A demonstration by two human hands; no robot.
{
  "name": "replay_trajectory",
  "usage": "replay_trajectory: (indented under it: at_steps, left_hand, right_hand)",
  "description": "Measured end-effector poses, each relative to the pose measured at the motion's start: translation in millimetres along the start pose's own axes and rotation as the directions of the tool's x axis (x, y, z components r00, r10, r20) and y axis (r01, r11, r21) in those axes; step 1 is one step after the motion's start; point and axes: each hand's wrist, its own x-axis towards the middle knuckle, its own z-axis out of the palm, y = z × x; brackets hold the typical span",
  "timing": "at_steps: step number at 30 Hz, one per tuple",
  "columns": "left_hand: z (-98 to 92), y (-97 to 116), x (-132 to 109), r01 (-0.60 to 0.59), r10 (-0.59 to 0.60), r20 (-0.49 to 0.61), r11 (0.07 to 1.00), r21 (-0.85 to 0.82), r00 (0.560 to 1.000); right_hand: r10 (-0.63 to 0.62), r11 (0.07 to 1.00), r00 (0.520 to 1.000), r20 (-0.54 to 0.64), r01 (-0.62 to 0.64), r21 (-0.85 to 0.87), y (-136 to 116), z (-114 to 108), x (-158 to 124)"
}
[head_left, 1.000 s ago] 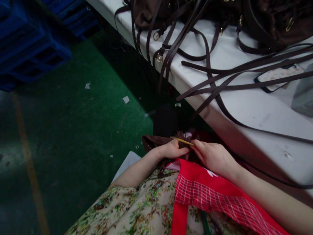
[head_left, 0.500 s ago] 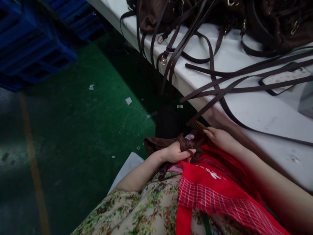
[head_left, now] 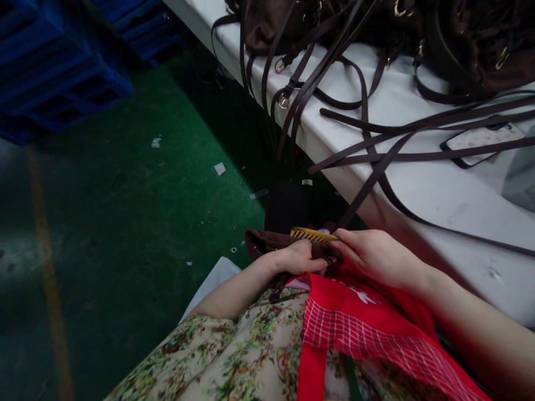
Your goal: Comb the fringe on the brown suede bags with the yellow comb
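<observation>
My left hand (head_left: 301, 257) is closed around a bunch of dark brown fringe (head_left: 328, 253) in front of my body. Brown cloth-like material (head_left: 267, 240) sticks out to the left beyond that fist; what the whole piece is I cannot make out. Between the fingers of my right hand (head_left: 368, 250) is the end of a yellow comb (head_left: 311, 234). Its teeth point down and lie over the brown material, just above my left knuckles. A red apron (head_left: 346, 312) lies below both hands.
A white table (head_left: 460, 206) runs along the right. Dark brown bags (head_left: 267, 25) and long straps (head_left: 376, 159) lie on it, some hanging over its edge, with a phone (head_left: 480, 145) under the straps. Blue pallets (head_left: 62, 72) stand at upper left; paper scraps (head_left: 219, 169) dot the green floor.
My right hand has swung the comb left, from the right side of the fringe to above my left hand. The left hand keeps its hold and has barely moved.
</observation>
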Motion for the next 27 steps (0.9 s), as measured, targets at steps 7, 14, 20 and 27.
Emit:
replay_trajectory:
  at_steps: [7, 14, 20, 27]
  left_hand:
    - [-2.0, 2.0, -1.5, 0.006, -0.004, -0.017, 0.993, 0.118, 1.0]
    - [-2.9, 8.5, -2.6, -0.075, 0.083, -0.028, 0.972, 0.222, 0.996]
    - [-2.4, 16.1, -4.0, -0.109, 0.127, -0.063, 0.967, 0.231, 0.99]
    - [-0.9, 10.9, 0.1, -0.026, 0.07, -0.164, 0.965, 0.26, 0.984]
  right_hand:
    - [0.02, 0.998, 0.999, 0.033, -0.018, -0.053, 0.2, 3.8, 2.2]
    - [0.045, 0.991, 0.995, 0.086, -0.034, -0.13, 5.7, 11.6, 10.9]
    - [0.115, 0.97, 0.983, 0.14, -0.081, -0.23, 16.4, 26.2, 32.9]
    - [0.218, 0.968, 0.963, 0.157, -0.193, -0.16, 25.6, 42.2, 48.4]
